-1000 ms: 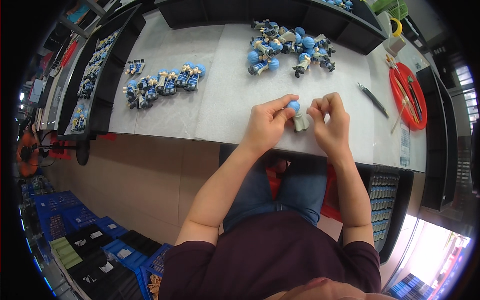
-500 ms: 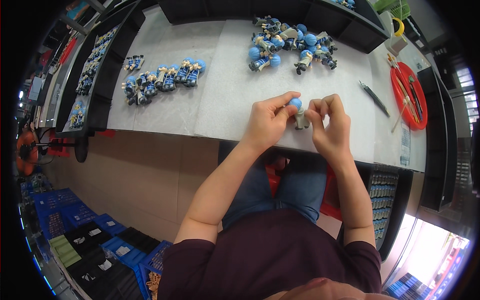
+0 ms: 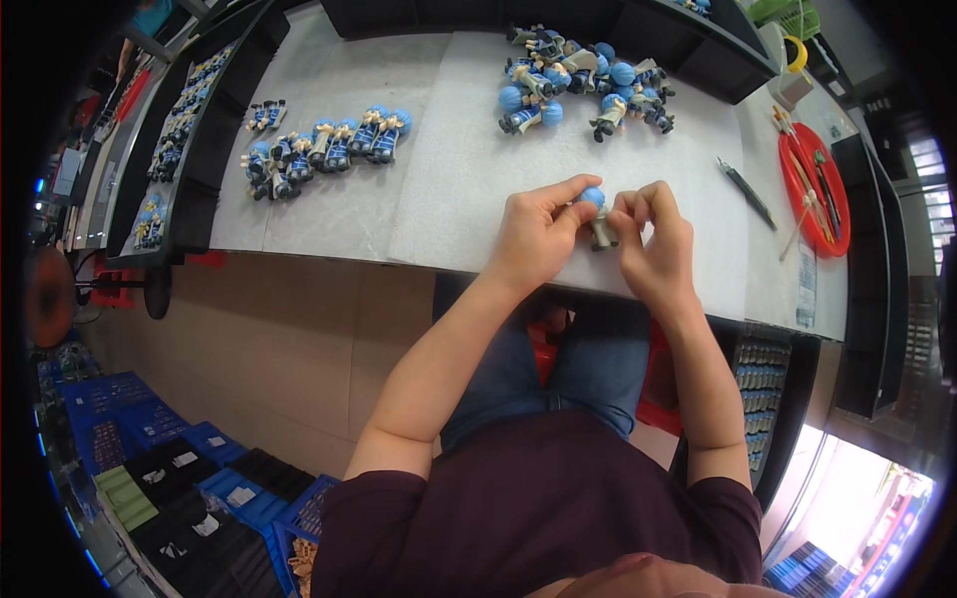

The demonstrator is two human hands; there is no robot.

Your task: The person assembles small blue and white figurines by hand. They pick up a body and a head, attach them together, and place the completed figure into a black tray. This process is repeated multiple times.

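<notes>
Hands unmoved — left hand | right hand | pinching figure

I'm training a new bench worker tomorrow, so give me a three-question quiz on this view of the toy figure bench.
1. True or false: the left hand and the right hand hold the same blue-headed figure.
2. Where does the loose pile of figures lie? A) at the far edge of the white mat, ahead of the hands; B) on the red tray; C) on the floor.
3. Fill in: the tidy row of figures lies to the person's ____ of the hands.

Key: 1 true; 2 A; 3 left.
</notes>
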